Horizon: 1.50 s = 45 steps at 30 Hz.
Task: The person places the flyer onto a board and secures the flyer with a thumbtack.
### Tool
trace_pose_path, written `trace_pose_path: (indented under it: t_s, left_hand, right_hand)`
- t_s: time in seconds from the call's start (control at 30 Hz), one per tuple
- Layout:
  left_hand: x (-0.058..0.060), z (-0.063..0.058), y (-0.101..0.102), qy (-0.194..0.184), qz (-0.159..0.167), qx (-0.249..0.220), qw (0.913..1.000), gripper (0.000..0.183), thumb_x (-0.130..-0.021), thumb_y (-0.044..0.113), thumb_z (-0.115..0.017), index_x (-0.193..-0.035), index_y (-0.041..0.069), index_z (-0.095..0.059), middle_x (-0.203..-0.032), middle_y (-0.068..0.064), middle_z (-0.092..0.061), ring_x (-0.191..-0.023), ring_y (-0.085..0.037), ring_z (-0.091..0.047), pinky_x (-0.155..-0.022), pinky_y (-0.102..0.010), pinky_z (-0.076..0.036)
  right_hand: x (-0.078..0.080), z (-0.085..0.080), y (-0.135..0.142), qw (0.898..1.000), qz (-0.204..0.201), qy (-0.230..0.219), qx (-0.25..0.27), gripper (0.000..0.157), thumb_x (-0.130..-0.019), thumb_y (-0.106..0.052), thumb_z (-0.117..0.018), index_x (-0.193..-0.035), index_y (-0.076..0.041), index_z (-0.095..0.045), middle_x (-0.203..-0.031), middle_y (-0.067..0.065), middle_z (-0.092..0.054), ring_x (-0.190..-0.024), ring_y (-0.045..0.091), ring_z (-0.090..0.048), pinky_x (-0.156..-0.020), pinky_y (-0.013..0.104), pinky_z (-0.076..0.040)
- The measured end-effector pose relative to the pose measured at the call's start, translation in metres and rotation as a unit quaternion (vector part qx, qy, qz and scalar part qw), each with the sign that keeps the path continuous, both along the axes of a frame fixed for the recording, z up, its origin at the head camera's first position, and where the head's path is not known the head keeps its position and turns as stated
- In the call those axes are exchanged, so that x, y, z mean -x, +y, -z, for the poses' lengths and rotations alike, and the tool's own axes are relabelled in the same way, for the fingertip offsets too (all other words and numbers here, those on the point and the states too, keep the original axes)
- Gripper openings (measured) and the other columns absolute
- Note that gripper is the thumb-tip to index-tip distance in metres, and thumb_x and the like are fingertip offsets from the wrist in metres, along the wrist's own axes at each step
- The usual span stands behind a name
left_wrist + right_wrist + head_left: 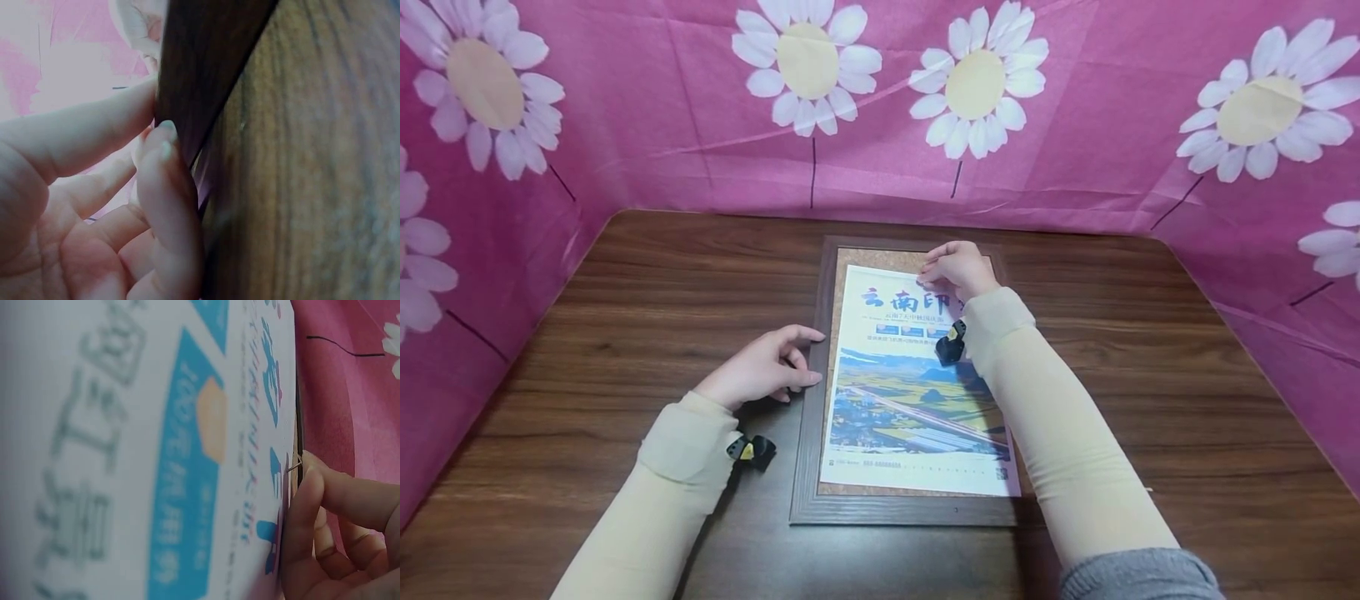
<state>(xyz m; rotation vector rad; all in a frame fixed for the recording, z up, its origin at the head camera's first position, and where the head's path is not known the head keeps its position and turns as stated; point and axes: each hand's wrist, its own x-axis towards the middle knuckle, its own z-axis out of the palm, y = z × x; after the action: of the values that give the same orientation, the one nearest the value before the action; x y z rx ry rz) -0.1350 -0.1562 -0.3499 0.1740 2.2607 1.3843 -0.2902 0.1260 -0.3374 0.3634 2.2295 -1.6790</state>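
Note:
A printed poster (917, 408) with a landscape picture lies on a cork board (880, 257) in a dark brown frame (811, 433). My right hand (958, 268) is at the poster's top edge, right of the middle. Between its thumb and index finger it pinches a small pin (294, 465); the thin metal point shows, while the head is hidden by the fingers. My left hand (763, 364) rests its thumb and index fingertips against the frame's left side, also seen close up in the left wrist view, and does not wrap round it.
The board lies on a brown wood-grain table (685, 275). A pink cloth (662, 108) with large white flowers stands around the back and sides. Each wrist wears a small black camera, the left camera (751, 451) just above the table and the right camera (951, 343) over the poster.

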Motion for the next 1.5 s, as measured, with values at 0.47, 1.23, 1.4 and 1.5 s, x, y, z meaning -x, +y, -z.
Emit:
trace_pose_path:
  t_s: [0.47,1.23,1.4,1.5]
  left_hand:
    - [0.000,0.000,0.001,0.002,0.000,0.002,1.0000,0.058,-0.091,0.011,-0.071,-0.143,0.006,-0.046,-0.080,-0.004,-0.058,-0.069,-0.017,-0.057,-0.061,-0.032,-0.055]
    - [0.000,0.002,0.000,-0.004,0.004,-0.001,1.0000,0.058,-0.091,0.011,-0.071,-0.143,0.007,-0.046,-0.081,-0.004,-0.058,-0.070,-0.016,-0.058,-0.062,-0.033,-0.056]
    - [0.001,0.004,-0.003,0.005,0.007,0.006,0.9999,0.058,-0.091,0.012,-0.071,-0.143,0.006,-0.045,-0.080,-0.005,-0.058,-0.069,-0.017,-0.057,-0.062,-0.033,-0.054]
    - [0.001,0.005,-0.007,0.019,0.008,0.021,0.9996,0.057,-0.092,0.015,-0.070,-0.142,0.005,-0.046,-0.081,-0.006,-0.058,-0.069,-0.017,-0.056,-0.061,-0.032,-0.051]
  right_hand:
    - [-0.001,-0.002,0.003,0.997,-0.009,-0.015,-0.076,0.015,-0.085,0.002,-0.074,-0.094,-0.004,-0.064,-0.074,0.000,-0.061,-0.057,0.008,-0.056,-0.056,0.019,-0.049]
    - [0.000,-0.004,0.017,0.998,-0.053,-0.020,-0.023,0.015,-0.094,-0.009,-0.066,-0.108,-0.004,-0.061,-0.091,0.005,-0.067,-0.070,0.011,-0.062,-0.071,0.023,-0.055]
    - [-0.006,-0.019,0.034,0.996,-0.044,0.027,0.070,0.025,-0.098,-0.010,-0.061,-0.121,0.000,-0.059,-0.103,0.008,-0.071,-0.092,0.017,-0.069,-0.097,0.033,-0.053]
    - [-0.012,-0.038,0.047,0.988,-0.020,0.066,0.138,0.023,-0.097,-0.008,-0.061,-0.120,-0.002,-0.059,-0.099,0.005,-0.073,-0.096,0.019,-0.070,-0.101,0.035,-0.051]
